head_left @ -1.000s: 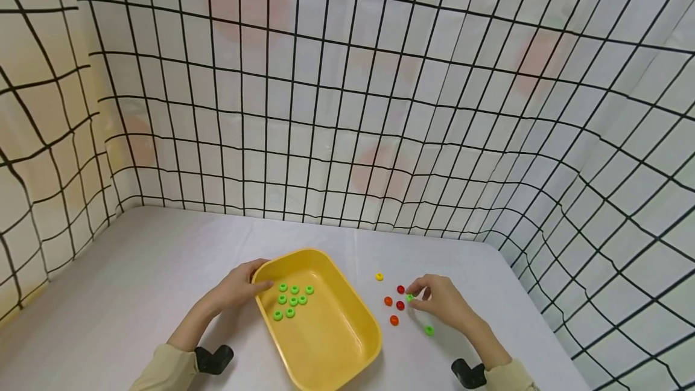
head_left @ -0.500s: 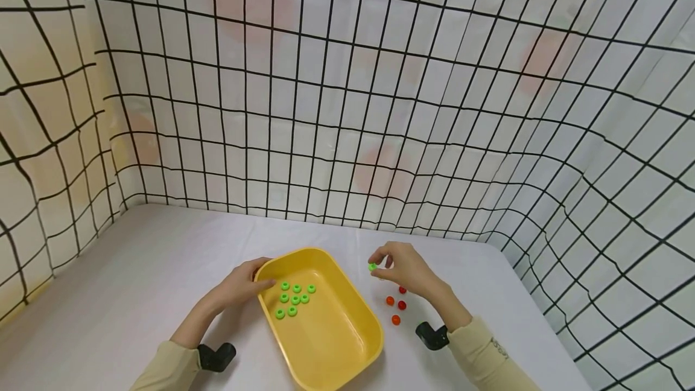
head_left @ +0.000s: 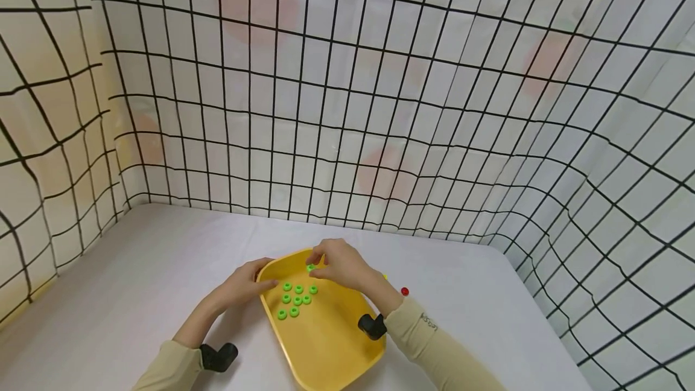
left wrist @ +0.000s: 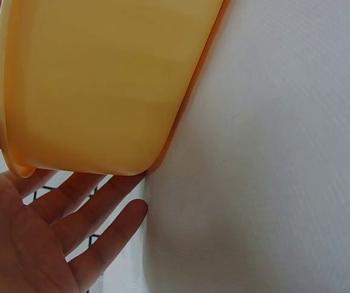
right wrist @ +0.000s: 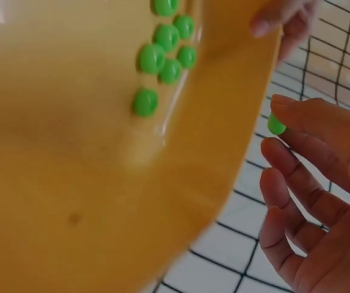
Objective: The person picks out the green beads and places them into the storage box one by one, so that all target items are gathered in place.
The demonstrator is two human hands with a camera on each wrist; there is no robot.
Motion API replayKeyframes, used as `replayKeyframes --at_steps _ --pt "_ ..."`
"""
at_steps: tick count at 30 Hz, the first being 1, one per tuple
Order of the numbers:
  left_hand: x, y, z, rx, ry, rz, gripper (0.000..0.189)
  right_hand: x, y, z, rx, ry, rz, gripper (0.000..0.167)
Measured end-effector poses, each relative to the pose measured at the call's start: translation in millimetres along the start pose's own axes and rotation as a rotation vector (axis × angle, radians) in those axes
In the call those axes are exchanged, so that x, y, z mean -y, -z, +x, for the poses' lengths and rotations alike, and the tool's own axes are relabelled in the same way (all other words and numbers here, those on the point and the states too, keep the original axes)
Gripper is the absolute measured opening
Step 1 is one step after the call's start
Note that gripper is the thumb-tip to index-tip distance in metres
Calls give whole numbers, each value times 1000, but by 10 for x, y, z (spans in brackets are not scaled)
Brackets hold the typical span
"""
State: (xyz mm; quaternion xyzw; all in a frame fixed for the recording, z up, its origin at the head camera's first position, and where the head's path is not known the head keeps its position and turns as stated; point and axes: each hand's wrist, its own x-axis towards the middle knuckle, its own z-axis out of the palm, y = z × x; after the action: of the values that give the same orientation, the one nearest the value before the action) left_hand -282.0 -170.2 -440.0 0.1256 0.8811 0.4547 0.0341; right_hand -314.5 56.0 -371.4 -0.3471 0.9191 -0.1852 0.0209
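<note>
A yellow tray [head_left: 326,355] stands on the white-covered table, with several green beads [head_left: 297,301] lying loose toward its far left part. My left hand [head_left: 240,285] holds the far left corner: the thumb lies over the rim, and the fingers reach along the outer wall [left wrist: 101,91] in the left wrist view. Over the far end of the tray, my right hand [head_left: 344,265] pinches one green bead [right wrist: 276,125] between thumb and index finger. Its other fingers are loosely curled, as the right wrist view shows.
On the table right of the tray, a red bead [head_left: 405,291] and part of a yellow bead [head_left: 385,277] show past the right forearm, which hides what lies under it. A black wire grid [head_left: 326,107] before white cloth surrounds the table's back and sides.
My right hand has picked up a green bead from the table and carried it left, over the tray. The left hand has stayed at the tray's corner.
</note>
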Motion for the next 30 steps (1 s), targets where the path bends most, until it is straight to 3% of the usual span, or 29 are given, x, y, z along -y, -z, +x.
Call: replayKeyframes --at_steps 13,30 --pt "48 19 16 9 -59 -4 42 222 -479 337 82 78 -65 15" --pt "42 34 10 28 -93 14 41 228 -738 405 111 103 -72 7"
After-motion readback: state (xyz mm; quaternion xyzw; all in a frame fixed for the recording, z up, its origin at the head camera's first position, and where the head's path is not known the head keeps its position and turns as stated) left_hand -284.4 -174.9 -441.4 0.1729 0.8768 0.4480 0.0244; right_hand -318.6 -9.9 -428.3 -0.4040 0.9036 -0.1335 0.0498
